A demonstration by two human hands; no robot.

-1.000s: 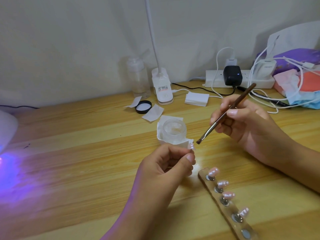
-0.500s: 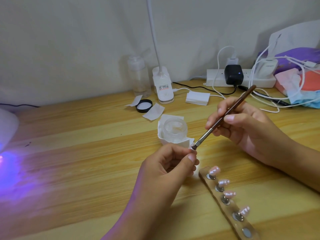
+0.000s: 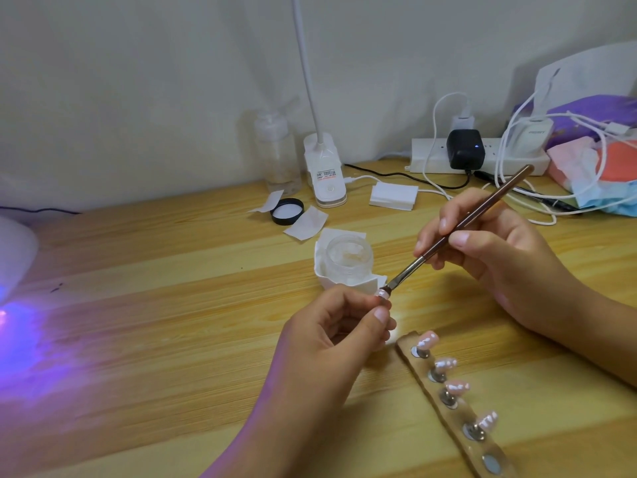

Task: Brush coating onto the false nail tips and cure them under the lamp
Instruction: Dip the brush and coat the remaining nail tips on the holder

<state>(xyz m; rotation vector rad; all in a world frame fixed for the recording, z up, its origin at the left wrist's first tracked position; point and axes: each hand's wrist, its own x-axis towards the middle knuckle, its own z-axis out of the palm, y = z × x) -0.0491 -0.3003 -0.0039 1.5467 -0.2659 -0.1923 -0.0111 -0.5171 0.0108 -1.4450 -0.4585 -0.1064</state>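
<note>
Hands: left hand (image 3: 331,334) pinches one nail tip (image 3: 382,294); right hand (image 3: 493,260) grips one thin brown brush (image 3: 458,229), bristles touching it.
Strip (image 3: 460,416): lower right, four glossy pink tips (image 3: 427,339) on metal studs (image 3: 475,433).

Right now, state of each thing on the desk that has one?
left hand, pinching one nail tip
right hand, gripping the brush
brush, bristles touching that nail tip
jar, open, lid off
black lid, lying on the desk, inside up
holder strip, four tips mounted, nearest magnet bare
curing lamp, on, violet glow on the desk
black adapter, plugged in, blue light lit
</note>
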